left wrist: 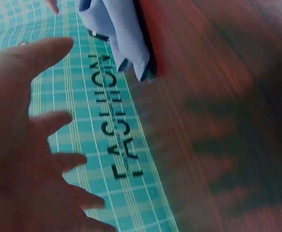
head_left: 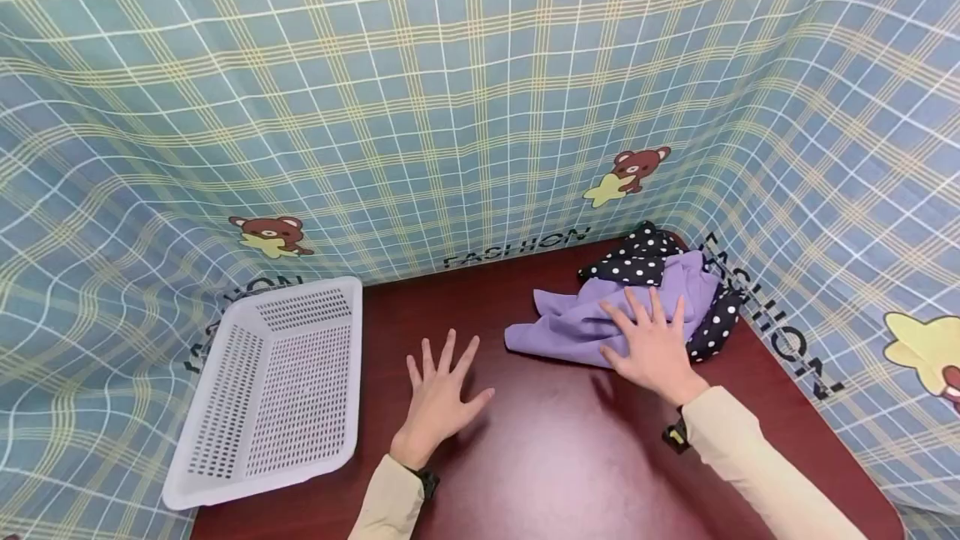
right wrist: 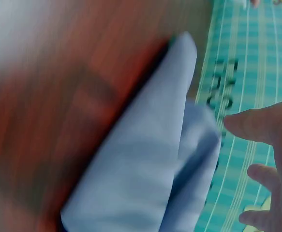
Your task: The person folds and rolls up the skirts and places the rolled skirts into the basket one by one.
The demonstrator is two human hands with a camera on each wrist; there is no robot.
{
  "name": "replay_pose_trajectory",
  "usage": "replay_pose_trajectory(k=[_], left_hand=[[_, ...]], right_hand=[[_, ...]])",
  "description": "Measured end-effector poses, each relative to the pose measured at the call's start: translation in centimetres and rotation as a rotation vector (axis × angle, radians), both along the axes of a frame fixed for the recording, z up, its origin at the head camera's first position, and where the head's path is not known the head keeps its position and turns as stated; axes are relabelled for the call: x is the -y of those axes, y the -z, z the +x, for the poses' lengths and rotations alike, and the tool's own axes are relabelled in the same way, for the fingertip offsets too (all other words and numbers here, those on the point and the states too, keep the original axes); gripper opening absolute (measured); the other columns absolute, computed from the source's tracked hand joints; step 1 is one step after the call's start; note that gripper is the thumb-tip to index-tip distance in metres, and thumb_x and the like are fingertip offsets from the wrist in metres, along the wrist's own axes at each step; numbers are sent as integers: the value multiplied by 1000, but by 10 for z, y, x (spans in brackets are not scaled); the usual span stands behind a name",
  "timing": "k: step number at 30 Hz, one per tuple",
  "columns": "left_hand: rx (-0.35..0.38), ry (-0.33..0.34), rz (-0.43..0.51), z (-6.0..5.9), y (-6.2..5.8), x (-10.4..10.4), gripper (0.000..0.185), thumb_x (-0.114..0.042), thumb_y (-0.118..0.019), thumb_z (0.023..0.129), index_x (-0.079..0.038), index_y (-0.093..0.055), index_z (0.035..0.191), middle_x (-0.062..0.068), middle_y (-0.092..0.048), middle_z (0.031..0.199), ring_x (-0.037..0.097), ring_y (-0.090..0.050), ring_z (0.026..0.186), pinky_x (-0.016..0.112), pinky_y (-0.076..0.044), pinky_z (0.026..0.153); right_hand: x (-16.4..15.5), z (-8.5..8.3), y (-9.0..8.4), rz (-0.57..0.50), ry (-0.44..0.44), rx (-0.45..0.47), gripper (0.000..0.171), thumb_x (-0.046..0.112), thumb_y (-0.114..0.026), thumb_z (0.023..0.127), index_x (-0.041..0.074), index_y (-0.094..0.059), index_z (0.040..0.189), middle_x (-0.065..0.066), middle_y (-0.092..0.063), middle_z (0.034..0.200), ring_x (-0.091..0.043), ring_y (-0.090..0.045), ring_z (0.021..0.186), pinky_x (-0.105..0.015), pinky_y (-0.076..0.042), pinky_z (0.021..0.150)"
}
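The right hand (head_left: 654,344) is lying flat with fingers spread on the purple cloth (head_left: 585,319), at the far right of the dark red table (head_left: 540,457). The left hand (head_left: 438,394) is spreading its fingers over the table, holding nothing. A white basket (head_left: 273,386) is sitting at the left.

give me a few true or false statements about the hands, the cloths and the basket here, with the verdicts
1. The right hand lies with spread fingers on the purple cloth. True.
2. The left hand grips the white basket. False: it is open over the bare dark red table, apart from the basket.
3. A black cloth with white dots lies next to the purple cloth. True.
4. The white basket holds the purple cloth. False: nothing shows inside the basket; the cloth lies on the table, off to its right.
5. Both sleeves are dark blue. False: both are a pale cream.
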State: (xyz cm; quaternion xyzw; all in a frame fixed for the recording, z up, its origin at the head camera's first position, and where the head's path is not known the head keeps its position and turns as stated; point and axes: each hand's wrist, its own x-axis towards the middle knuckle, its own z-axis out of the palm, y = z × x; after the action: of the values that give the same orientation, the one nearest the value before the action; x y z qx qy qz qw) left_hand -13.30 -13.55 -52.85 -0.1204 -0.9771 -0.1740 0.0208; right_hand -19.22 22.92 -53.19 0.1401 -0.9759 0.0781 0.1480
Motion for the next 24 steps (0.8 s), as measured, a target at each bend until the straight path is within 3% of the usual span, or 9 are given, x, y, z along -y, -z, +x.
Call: replay_pose_trajectory(k=[4, 7, 11, 13, 17, 21, 24], left_hand=[[-3, 11, 43, -9, 4, -12, 82, -59, -65, 89, -33, -32, 159, 15, -29, 168, 60, -20, 151, 79, -16, 115], [-70, 89, 36, -21, 12, -32, 72, -50, -68, 89, -24, -46, 152, 17, -45, 158, 55, -37, 145, 74, -27, 113], [-160, 228, 12, -40, 33, -79, 54, -35, -70, 89, -17, -60, 139, 14, -60, 142, 41, -56, 128, 58, -45, 107], [-193, 253, -12, -50, 46, -105, 51, -31, -72, 88, -19, -62, 136, 11, -63, 137, 35, -61, 122, 49, -50, 101], [-281, 162, -176, -62, 72, -146, 35, -27, -73, 86, -27, -68, 120, 0, -68, 122, 27, -63, 108, 43, -54, 87], [-378, 44, -368, -66, 89, -171, 12, -26, -61, 91, -29, -66, 102, -6, -67, 101, 21, -62, 93, 38, -52, 73], [-455, 21, -387, -70, 93, -176, 12, -24, -56, 91, -28, -66, 97, -7, -69, 93, 19, -62, 84, 34, -51, 62]], right_hand=[[-25, -23, -9, 17, -28, -14, 75, 36, -80, 72, 22, -55, 141, -25, -52, 147, -56, -42, 138, -83, -16, 111], [-45, -37, -10, 47, -39, 19, 71, 26, -82, 70, 19, -58, 136, -26, -56, 138, -54, -48, 129, -78, -32, 104], [-69, -48, 6, 56, -27, 85, 62, 17, -82, 71, 15, -60, 129, -25, -58, 128, -53, -55, 115, -71, -48, 81], [-77, -53, 21, 23, -37, 100, 55, 10, -81, 72, 12, -61, 123, -25, -59, 119, -51, -59, 103, -66, -51, 73], [-83, -61, 47, -30, -66, 53, 40, -3, -70, 73, 6, -62, 111, -24, -60, 105, -48, -61, 80, -59, -52, 65], [-87, -66, 61, -49, -47, 0, 38, -6, -65, 74, 3, -60, 111, -24, -63, 102, -48, -61, 81, -59, -51, 70], [-92, -72, 64, -65, -24, 14, 40, -5, -65, 75, 2, -57, 114, -24, -65, 98, -48, -62, 82, -60, -50, 74]])
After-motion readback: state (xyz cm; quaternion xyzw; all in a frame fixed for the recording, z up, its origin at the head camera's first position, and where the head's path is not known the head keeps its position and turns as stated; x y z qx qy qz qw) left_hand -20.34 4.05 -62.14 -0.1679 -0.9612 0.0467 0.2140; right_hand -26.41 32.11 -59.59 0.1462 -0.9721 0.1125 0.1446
